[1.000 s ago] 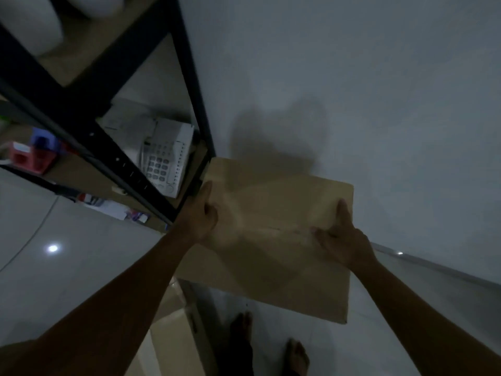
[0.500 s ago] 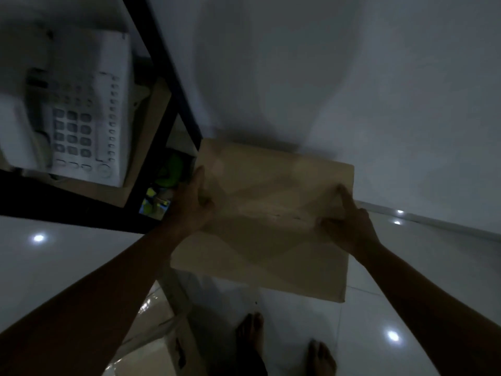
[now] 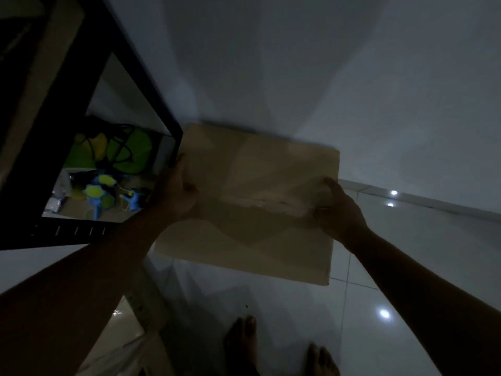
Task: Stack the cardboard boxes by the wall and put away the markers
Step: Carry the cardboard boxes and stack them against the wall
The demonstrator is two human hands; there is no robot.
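The left hand (image 3: 173, 194) is gripping the left edge of the cardboard box (image 3: 257, 191), thumb curled over the top, while the right hand (image 3: 336, 213) is clamping its right edge. Since a second ago the view has been dropping past the shelf rack (image 3: 162, 109); the box is now hanging lower against the wall (image 3: 298, 63), just right of the rack's post, probably close to being set down. The box is looking flat, matte and rectangular, above glossy floor tiles (image 3: 406, 253).
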